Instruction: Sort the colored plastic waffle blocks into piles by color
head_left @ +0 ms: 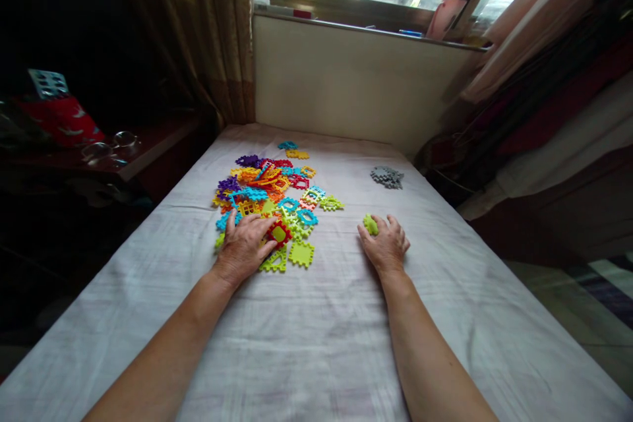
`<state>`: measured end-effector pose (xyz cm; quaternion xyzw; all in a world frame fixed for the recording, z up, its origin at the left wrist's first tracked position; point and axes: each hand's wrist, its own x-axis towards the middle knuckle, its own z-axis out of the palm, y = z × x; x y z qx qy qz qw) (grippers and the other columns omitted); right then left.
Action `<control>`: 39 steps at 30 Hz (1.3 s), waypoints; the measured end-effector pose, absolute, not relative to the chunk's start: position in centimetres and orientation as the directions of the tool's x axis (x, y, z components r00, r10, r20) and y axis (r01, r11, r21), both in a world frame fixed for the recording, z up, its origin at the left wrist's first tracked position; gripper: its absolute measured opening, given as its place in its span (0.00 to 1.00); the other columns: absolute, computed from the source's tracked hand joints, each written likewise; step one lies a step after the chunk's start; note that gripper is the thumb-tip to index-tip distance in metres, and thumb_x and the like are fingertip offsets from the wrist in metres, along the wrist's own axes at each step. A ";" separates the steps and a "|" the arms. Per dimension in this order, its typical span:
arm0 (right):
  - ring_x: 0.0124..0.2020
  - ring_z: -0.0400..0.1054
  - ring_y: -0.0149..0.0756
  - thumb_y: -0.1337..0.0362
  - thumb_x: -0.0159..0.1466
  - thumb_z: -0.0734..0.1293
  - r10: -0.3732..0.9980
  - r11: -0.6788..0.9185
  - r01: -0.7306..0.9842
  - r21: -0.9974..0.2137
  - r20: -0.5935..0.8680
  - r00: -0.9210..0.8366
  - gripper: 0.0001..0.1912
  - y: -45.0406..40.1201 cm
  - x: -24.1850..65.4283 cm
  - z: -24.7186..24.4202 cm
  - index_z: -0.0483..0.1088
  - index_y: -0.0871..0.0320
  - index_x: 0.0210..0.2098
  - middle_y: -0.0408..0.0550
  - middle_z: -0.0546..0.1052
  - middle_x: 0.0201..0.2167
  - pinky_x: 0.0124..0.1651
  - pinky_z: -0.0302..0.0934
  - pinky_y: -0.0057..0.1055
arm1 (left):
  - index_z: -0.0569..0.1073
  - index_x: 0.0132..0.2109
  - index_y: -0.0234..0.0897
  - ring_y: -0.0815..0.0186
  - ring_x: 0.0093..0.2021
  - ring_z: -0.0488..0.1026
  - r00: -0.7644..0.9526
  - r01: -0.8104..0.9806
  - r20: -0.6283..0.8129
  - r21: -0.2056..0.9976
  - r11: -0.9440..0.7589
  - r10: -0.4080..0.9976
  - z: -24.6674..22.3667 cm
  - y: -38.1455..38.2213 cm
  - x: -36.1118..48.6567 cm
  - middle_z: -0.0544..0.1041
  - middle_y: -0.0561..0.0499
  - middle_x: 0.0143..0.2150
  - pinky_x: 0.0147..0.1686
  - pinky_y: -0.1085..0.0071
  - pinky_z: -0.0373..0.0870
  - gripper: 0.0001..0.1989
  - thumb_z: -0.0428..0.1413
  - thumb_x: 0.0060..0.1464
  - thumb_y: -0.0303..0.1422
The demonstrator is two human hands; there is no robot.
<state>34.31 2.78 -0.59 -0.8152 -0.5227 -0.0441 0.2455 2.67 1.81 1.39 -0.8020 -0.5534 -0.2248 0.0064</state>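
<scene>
A heap of colourful plastic interlocking tiles with toothed edges lies on the sheet; a purple tile (227, 186) and an orange tile (270, 175) are among them. My left hand (242, 244) rests over the near left side of this heap. Its thumb and fingers close about the edges of a red square frame tile (279, 233), with green showing in its middle. Beside it, a flat green square tile (301, 254) lies at the heap's near edge. Off to the right, my right hand (386, 244) pinches a small green tile (370, 224) between thumb and fingers, low over the sheet.
A small pile of grey tiles (387, 177) sits farther back on the right. The pale sheet (316, 343) covers the whole surface. On the left, a dark side table carries glasses (111, 147) and a red pouch (64, 120). A wall and window stand behind.
</scene>
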 end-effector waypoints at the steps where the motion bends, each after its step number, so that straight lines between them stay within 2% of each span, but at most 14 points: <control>1: 0.60 0.61 0.54 0.54 0.62 0.68 0.844 -0.277 0.890 -0.361 0.352 0.405 0.22 2.5 33.7 -0.4 0.74 0.55 0.53 0.59 0.67 0.62 0.58 0.57 0.52 | 0.73 0.58 0.45 0.54 0.57 0.72 0.270 0.886 0.386 0.259 -0.384 0.882 1.4 1.8 2.7 0.80 0.47 0.52 0.69 0.43 0.41 0.21 0.57 0.57 0.36; 4: 0.55 0.67 0.47 0.58 0.64 0.66 0.921 0.074 0.911 -0.406 0.379 0.094 0.16 1.3 30.9 -0.2 0.76 0.54 0.49 0.55 0.75 0.54 0.58 0.60 0.45 | 0.75 0.52 0.44 0.57 0.51 0.75 0.212 0.862 0.423 0.344 -0.373 0.881 1.6 1.8 2.4 0.81 0.48 0.49 0.68 0.47 0.47 0.16 0.55 0.58 0.36; 6: 0.50 0.70 0.42 0.59 0.64 0.66 0.917 0.317 0.840 -0.441 0.369 -0.152 0.12 0.4 28.9 -0.2 0.77 0.53 0.46 0.52 0.79 0.48 0.56 0.62 0.40 | 0.77 0.45 0.44 0.58 0.48 0.76 0.172 0.843 0.423 0.405 -0.355 0.890 1.8 1.8 2.0 0.82 0.49 0.45 0.66 0.49 0.52 0.11 0.54 0.58 0.37; 8: 0.49 0.71 0.41 0.57 0.62 0.69 0.886 0.444 0.774 -0.452 0.353 -0.302 0.12 -0.5 27.3 -0.2 0.76 0.53 0.44 0.50 0.80 0.46 0.55 0.63 0.38 | 0.77 0.40 0.43 0.59 0.45 0.76 0.124 0.821 0.414 0.468 -0.327 0.902 1.9 1.9 1.5 0.82 0.50 0.41 0.64 0.53 0.58 0.10 0.53 0.58 0.39; 11: 0.49 0.71 0.42 0.56 0.59 0.73 0.869 0.483 0.764 -0.429 0.345 -0.355 0.16 -1.2 26.0 -0.2 0.76 0.53 0.45 0.50 0.79 0.47 0.54 0.63 0.40 | 0.76 0.39 0.42 0.61 0.42 0.77 -0.007 0.759 0.384 0.604 -0.245 0.923 2.1 2.2 0.1 0.82 0.50 0.39 0.55 0.62 0.68 0.14 0.53 0.57 0.45; 14: 0.50 0.70 0.43 0.57 0.59 0.73 0.869 0.476 0.776 -0.413 0.358 -0.343 0.15 -1.3 25.8 -0.3 0.75 0.53 0.45 0.50 0.79 0.47 0.54 0.63 0.40 | 0.76 0.45 0.40 0.62 0.41 0.78 -0.205 0.676 0.352 0.726 -0.128 0.913 2.5 2.7 -2.1 0.82 0.50 0.40 0.45 0.68 0.72 0.19 0.53 0.55 0.48; 16: 0.50 0.70 0.42 0.58 0.59 0.73 0.856 0.494 0.770 -0.404 0.380 -0.350 0.15 -1.3 25.8 -0.3 0.75 0.54 0.45 0.50 0.79 0.46 0.53 0.63 0.39 | 0.75 0.48 0.40 0.61 0.40 0.78 -0.328 0.671 0.349 0.740 -0.044 0.878 2.6 3.0 -3.9 0.82 0.49 0.39 0.42 0.69 0.71 0.21 0.53 0.55 0.47; 19: 0.49 0.70 0.41 0.57 0.60 0.71 0.819 0.536 0.755 -0.377 0.447 -0.359 0.15 -1.2 26.2 -0.4 0.75 0.54 0.46 0.50 0.78 0.47 0.54 0.62 0.38 | 0.76 0.50 0.41 0.61 0.35 0.77 -0.446 0.722 0.307 0.678 0.136 0.840 2.3 3.4 -6.1 0.82 0.49 0.37 0.36 0.68 0.70 0.20 0.52 0.55 0.44; 22: 0.52 0.68 0.42 0.56 0.62 0.69 0.823 0.441 0.821 -0.362 0.529 -0.209 0.16 -0.4 27.8 -0.3 0.74 0.54 0.48 0.52 0.77 0.50 0.56 0.59 0.39 | 0.78 0.48 0.42 0.59 0.34 0.77 -0.465 0.756 0.255 0.613 0.230 0.848 1.6 3.5 -7.3 0.82 0.47 0.36 0.34 0.67 0.70 0.18 0.52 0.55 0.42; 26: 0.53 0.66 0.46 0.56 0.62 0.67 0.850 0.028 0.919 -0.392 0.493 0.185 0.17 1.0 31.8 -0.5 0.74 0.55 0.49 0.54 0.76 0.51 0.57 0.56 0.41 | 0.78 0.48 0.39 0.54 0.44 0.77 -0.414 0.810 0.299 0.552 0.198 0.860 0.5 3.8 -7.6 0.81 0.43 0.43 0.45 0.61 0.72 0.19 0.51 0.54 0.41; 28: 0.52 0.65 0.47 0.56 0.61 0.67 0.833 -0.161 0.902 -0.401 0.435 0.342 0.18 1.5 33.8 -0.6 0.75 0.56 0.48 0.55 0.75 0.51 0.56 0.57 0.41 | 0.77 0.51 0.38 0.51 0.49 0.75 -0.420 0.816 0.321 0.542 0.199 0.849 0.3 4.0 -7.5 0.80 0.41 0.48 0.51 0.58 0.71 0.21 0.50 0.54 0.41; 30: 0.51 0.65 0.48 0.55 0.61 0.67 0.810 -0.283 0.872 -0.400 0.387 0.440 0.19 1.8 35.1 -0.8 0.75 0.56 0.49 0.56 0.75 0.51 0.54 0.57 0.41 | 0.76 0.53 0.37 0.50 0.51 0.75 -0.427 0.814 0.314 0.542 0.209 0.848 0.1 4.1 -7.5 0.79 0.40 0.50 0.52 0.57 0.71 0.23 0.50 0.54 0.41; 35: 0.53 0.65 0.49 0.51 0.61 0.69 0.811 -0.367 0.861 -0.352 0.332 0.482 0.23 2.0 35.4 -1.1 0.74 0.55 0.52 0.57 0.73 0.54 0.53 0.58 0.43 | 0.78 0.50 0.41 0.51 0.47 0.75 -0.396 0.827 0.296 0.526 0.198 0.869 0.1 4.1 -7.4 0.80 0.43 0.46 0.50 0.56 0.72 0.20 0.51 0.54 0.41; 39: 0.53 0.66 0.49 0.56 0.64 0.66 0.847 -0.371 0.881 -0.294 0.282 0.450 0.21 2.9 35.7 -0.9 0.73 0.53 0.55 0.56 0.73 0.55 0.53 0.58 0.43 | 0.78 0.49 0.40 0.52 0.43 0.76 -0.375 0.840 0.305 0.510 0.182 0.875 0.2 4.0 -7.4 0.80 0.43 0.44 0.47 0.58 0.73 0.20 0.51 0.55 0.41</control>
